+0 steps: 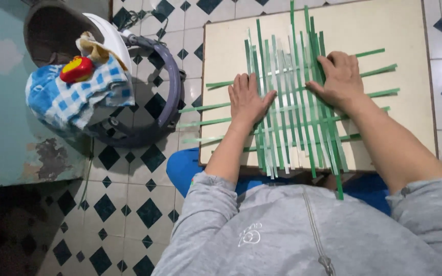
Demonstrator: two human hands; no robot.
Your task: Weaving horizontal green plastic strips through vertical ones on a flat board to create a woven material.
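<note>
A loose mat of woven green and pale strips lies on a cream low table. Long strips run away from me and several cross strips stick out left and right. My left hand lies flat, palm down, on the mat's left side with fingers together. My right hand presses flat on the mat's right side, fingers pointing left across the dark green strips. Neither hand grips anything. My grey sleeves are pushed up to the elbows.
A baby walker with a white seat, a blue checked cloth and a red toy stands left of the table. The floor has white tiles with dark diamonds. A blue stool sits under me. A teal wall is at far left.
</note>
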